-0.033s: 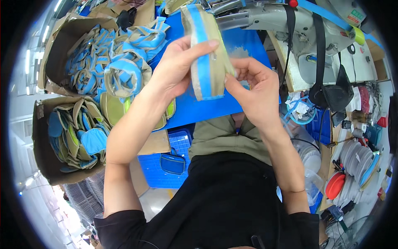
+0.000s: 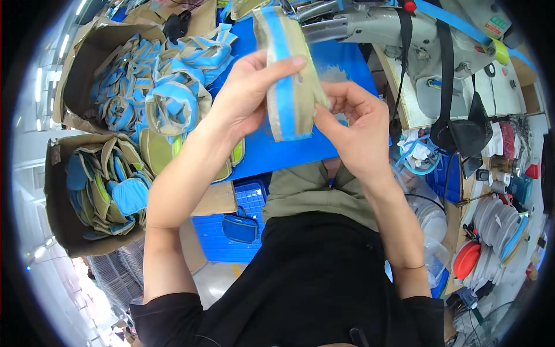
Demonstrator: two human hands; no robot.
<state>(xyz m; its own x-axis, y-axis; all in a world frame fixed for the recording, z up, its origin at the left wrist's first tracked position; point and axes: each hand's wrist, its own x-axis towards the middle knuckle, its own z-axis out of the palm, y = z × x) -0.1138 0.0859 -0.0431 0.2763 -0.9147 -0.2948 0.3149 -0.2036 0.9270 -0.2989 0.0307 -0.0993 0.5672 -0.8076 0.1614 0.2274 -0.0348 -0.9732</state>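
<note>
A khaki fabric strip (image 2: pixel 283 110) with a light-blue band and pale yellow-green edge is held upright above the blue work surface (image 2: pixel 254 156). My left hand (image 2: pixel 248 87) grips its upper middle, thumb across the front and fingers mostly hidden behind. My right hand (image 2: pixel 355 124) pinches the strip's lower right edge between thumb and fingers. Just left of my hands lies a heap of blue-and-khaki looped strips (image 2: pixel 173 110), with olive pieces (image 2: pixel 156 150) below it.
Cardboard boxes of strips (image 2: pixel 75 81) and flat pieces (image 2: pixel 58 191) stand left. A sewing machine (image 2: pixel 381 26) with hanging black straps (image 2: pixel 445 110) is upper right. Spools and discs (image 2: pixel 488 231) crowd the right. A blue crate (image 2: pixel 211 231) with a small pouch (image 2: pixel 240 228) sits below.
</note>
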